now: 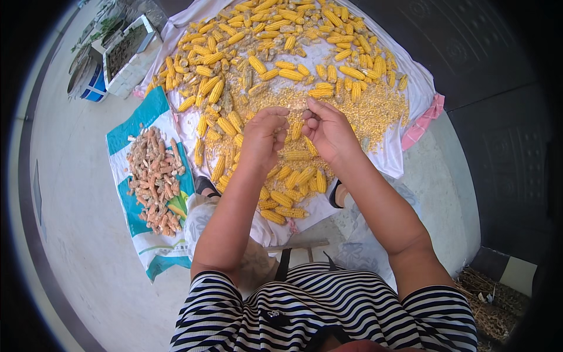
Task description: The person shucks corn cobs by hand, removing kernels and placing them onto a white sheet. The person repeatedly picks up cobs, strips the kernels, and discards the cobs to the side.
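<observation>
A blurred, pinkish corncob (297,104), mostly stripped of kernels, spans the gap between my fingertips. My left hand (267,132) curls its fingers at the cob's left end. At its right end, my right hand (326,130) has the thumb up and the other fingers folded in. Loose yellow kernels (374,114) lie spread on the white cloth (391,156) under and beyond both hands. Below my hands rest several ears of yellow corn (297,176), one lying crosswise. A larger heap of ears (264,26) covers the far part of the cloth.
To the left, bare cobs (154,180) are piled on a flattened teal-and-white sack (121,132). A white foam box of soil (147,39) and a blue-and-white bucket (93,86) stand farther back. Dark panels (497,145) border the right side. My feet flank the cloth's near end.
</observation>
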The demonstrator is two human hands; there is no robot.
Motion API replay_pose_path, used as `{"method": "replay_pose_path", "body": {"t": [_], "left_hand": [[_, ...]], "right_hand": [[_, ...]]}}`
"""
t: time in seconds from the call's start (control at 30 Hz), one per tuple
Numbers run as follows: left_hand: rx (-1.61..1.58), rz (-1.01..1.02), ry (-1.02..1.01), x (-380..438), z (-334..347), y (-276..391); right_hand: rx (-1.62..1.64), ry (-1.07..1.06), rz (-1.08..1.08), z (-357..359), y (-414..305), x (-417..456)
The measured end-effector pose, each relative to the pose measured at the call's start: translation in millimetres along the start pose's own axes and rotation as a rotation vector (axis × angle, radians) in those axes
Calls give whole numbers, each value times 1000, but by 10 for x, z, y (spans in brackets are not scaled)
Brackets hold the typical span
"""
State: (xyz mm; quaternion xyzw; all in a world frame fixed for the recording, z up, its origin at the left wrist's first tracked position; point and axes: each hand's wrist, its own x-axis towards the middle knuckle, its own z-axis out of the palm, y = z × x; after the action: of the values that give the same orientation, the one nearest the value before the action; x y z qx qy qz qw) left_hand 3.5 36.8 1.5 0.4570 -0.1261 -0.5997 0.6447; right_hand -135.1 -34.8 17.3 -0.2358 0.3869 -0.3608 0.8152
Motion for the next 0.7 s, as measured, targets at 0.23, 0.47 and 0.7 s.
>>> {"method": "replay_pose_path", "body": {"t": [0.23, 0.47, 0.7], "left_hand": [[-338, 136, 57, 114, -17, 29], [-64, 197, -23, 137, -52, 72], [233, 257, -59, 36, 44, 101]], "right_hand": [[58, -72, -19, 22, -89, -34], [-101, -17, -104, 3, -51, -30], [-295, -37, -173, -12, -38, -39]]}}
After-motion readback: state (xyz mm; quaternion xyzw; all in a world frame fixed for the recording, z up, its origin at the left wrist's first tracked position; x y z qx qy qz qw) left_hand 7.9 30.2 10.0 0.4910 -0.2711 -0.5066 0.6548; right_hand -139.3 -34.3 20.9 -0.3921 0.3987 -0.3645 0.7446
